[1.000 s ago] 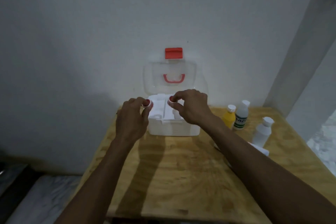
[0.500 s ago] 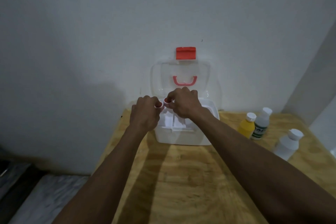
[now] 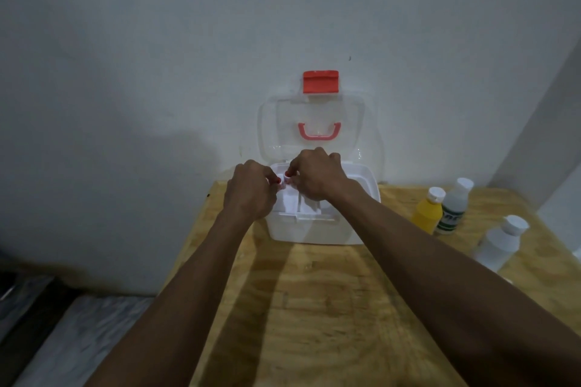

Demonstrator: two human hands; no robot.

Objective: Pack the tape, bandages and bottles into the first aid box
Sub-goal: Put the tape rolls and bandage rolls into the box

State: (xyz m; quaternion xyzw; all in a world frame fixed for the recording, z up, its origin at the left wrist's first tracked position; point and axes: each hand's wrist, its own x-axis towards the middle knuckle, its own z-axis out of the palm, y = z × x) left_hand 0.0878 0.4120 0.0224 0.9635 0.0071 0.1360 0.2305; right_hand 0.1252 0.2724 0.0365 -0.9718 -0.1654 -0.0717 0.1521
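One white plastic first aid box [image 3: 317,231] with clear lid raised. Three capped plastic bottles: one yellow [image 3: 428,210], one clear with green label [image 3: 452,209], one plain white [image 3: 500,245]. Two bare hands. One plywood table [image 3: 330,308].

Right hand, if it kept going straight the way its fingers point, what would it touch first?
Probably the left hand: the right hand points leftward over the first aid box, fingertips almost meeting. Depth is unclear.

Both hands [image 3: 284,185] over open box [image 3: 317,229]
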